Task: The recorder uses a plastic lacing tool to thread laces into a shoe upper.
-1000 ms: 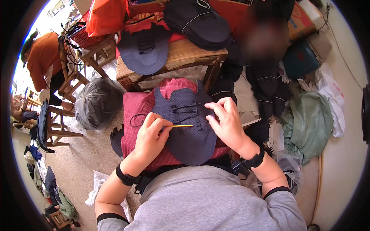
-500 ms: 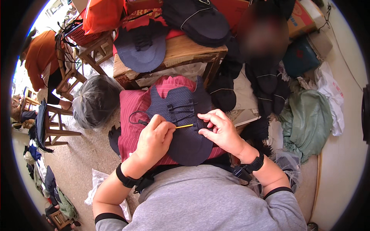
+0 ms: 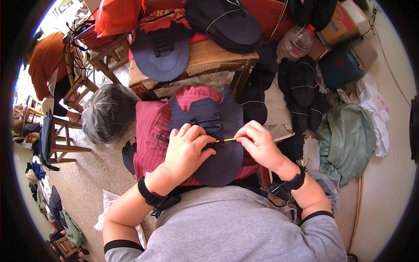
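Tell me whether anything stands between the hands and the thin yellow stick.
Nothing visible does. The right hand pinches the right end of the yellow stick, the left hand is at its left end, and the dark fabric piece lies beneath, not between.

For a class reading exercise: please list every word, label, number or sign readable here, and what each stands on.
Wording is not copied out here.
Red material on wooden table: large letters, partly covered.
Cardboard box: print, too small to read.
White plastic bag: red print, too small to read.
Clear bottle: markings, too blurred.
Yellow stick, dark blue fabric: no print visible.
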A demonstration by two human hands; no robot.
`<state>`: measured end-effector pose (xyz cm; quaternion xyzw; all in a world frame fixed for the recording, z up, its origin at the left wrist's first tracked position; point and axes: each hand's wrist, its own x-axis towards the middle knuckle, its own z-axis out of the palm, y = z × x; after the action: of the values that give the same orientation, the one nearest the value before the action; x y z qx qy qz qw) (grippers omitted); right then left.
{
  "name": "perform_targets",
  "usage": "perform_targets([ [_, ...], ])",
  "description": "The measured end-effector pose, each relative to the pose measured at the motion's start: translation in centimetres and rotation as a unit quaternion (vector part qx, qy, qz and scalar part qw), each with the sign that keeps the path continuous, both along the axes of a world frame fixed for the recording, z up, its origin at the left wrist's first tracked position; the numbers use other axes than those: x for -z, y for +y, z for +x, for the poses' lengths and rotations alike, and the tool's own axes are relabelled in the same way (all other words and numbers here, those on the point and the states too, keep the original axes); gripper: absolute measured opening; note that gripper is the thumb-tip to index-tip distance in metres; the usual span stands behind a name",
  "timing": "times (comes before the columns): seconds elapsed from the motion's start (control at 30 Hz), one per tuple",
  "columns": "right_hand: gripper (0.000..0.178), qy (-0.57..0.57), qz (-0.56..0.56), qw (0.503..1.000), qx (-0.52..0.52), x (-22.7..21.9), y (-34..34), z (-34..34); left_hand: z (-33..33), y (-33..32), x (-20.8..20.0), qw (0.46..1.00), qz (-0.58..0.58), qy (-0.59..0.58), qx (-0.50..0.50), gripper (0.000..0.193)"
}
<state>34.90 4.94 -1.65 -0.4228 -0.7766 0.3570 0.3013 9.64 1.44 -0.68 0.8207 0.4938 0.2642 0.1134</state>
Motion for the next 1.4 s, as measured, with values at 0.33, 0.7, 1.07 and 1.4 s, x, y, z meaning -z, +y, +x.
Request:
perform_targets([
  [0.33,0.005,0.080,-0.142,0.985,0.064,-1.9,0.4,4.7,-0.5,0.1,0.4,1.000,-0.029,-0.003,0.005,0.034],
  [0.7,0.027,0.427,-0.241,0.868,-0.075,-1.9,1.3,-4.0,-3.5,-1.7,-1.1,0.986,-0.048,0.036,0.158,0.058],
  [1.07,0.021,-0.011,0.010,0.996,0.088,5.1,7.4,8.4,-4.0,-3.2,-0.7,0.977,-0.142,0.052,0.148,0.070],
  [1.4,0.030,0.061,-0.020,0.956,0.287,2.4,8.0,10.7,-3.6,-3.3,-0.3,0.972,-0.123,0.057,0.189,0.065],
])
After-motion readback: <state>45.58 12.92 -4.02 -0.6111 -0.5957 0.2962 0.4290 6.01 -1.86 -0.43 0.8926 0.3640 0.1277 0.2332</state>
